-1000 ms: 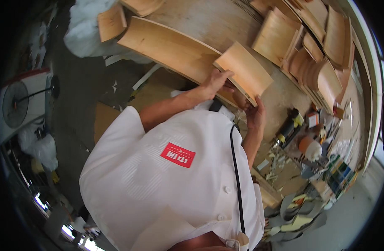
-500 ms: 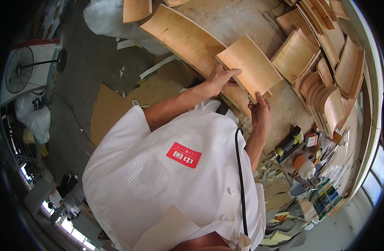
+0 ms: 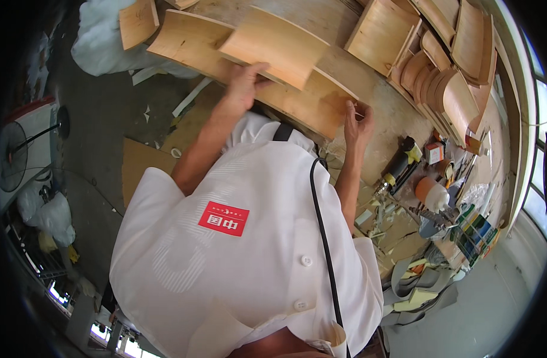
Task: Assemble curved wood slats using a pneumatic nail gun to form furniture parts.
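My left hand (image 3: 242,88) is closed on the near edge of a short curved plywood panel (image 3: 279,45), thumb on top. This panel hangs over a longer curved plywood panel (image 3: 309,104), which lies hollow side up along the bench edge and is partly covered by the short one. At the long panel's right end is my right hand (image 3: 358,125), its thumb on the inner face and its bent fingers round the end edge. Part of its grip is hard to make out.
Stacked curved plywood pieces (image 3: 443,98) and a wide curved panel (image 3: 383,36) stand at the right on the bench. Nearer lie a black-and-yellow tool (image 3: 401,158), an orange-and-white bottle (image 3: 433,194) and scraps. A fan (image 3: 16,146) stands far left, beyond a cardboard sheet (image 3: 139,167).
The short panel has moved left across the long one, carried by my left hand. My right hand has let go of its corner and taken the long panel's right end. The whole view has shifted.
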Action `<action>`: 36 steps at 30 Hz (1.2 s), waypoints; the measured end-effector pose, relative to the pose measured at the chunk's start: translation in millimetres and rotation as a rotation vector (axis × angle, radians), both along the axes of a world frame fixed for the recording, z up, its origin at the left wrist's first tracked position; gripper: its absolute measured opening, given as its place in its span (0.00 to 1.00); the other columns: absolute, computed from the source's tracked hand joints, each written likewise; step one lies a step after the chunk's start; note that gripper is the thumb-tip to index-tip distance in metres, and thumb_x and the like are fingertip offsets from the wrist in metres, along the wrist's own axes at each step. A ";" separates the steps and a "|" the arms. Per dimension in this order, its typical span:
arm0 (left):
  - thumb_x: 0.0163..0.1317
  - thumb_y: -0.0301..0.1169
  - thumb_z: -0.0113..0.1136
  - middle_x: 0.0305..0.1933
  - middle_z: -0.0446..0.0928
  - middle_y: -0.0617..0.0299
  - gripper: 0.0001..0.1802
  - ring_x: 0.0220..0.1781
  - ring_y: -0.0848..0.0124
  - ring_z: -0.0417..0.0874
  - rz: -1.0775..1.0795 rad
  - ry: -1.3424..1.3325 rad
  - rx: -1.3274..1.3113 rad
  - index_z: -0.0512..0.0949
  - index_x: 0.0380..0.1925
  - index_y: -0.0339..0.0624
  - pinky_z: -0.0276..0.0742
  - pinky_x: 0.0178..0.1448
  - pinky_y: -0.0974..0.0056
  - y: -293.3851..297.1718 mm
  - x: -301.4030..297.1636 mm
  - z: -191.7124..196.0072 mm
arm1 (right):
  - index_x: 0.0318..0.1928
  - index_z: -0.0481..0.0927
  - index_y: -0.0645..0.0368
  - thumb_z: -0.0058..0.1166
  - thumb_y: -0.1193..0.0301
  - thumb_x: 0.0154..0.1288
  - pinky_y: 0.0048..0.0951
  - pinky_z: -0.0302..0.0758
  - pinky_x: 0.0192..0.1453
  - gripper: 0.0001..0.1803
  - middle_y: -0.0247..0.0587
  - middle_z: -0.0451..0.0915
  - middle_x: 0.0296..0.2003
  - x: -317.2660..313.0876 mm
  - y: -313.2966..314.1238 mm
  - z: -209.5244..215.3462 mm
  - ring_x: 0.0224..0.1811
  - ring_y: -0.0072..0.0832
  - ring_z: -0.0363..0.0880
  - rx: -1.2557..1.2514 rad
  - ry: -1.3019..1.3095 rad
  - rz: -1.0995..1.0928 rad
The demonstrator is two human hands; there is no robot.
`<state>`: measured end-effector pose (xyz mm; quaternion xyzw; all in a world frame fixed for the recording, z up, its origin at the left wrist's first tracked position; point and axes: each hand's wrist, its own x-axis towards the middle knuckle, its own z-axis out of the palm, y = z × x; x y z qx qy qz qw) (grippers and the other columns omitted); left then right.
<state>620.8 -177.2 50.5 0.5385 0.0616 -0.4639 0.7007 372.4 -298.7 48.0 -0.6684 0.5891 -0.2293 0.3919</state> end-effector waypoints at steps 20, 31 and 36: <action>0.55 0.28 0.63 0.38 0.78 0.58 0.16 0.34 0.67 0.82 0.469 -0.199 0.117 0.74 0.43 0.35 0.84 0.36 0.64 94.8 99.3 -5.7 | 0.49 0.75 0.70 0.59 0.70 0.62 0.26 0.75 0.32 0.19 0.43 0.81 0.32 -135.1 -84.0 -26.2 0.28 0.23 0.78 -0.401 0.287 -0.063; 0.60 0.33 0.62 0.36 0.78 0.60 0.17 0.33 0.71 0.81 0.462 -0.303 0.281 0.72 0.46 0.38 0.82 0.32 0.67 114.3 163.1 -38.0 | 0.45 0.78 0.65 0.55 0.51 0.65 0.20 0.70 0.26 0.26 0.38 0.80 0.29 -13.6 46.2 19.6 0.23 0.19 0.73 0.935 -0.282 0.297; 0.61 0.36 0.62 0.39 0.78 0.61 0.19 0.37 0.72 0.81 0.252 -0.299 0.280 0.73 0.48 0.37 0.83 0.39 0.66 107.1 175.9 -53.2 | 0.49 0.74 0.64 0.56 0.50 0.64 0.17 0.75 0.33 0.28 0.42 0.81 0.37 -1.7 50.0 -3.4 0.34 0.22 0.79 1.385 -0.830 -0.276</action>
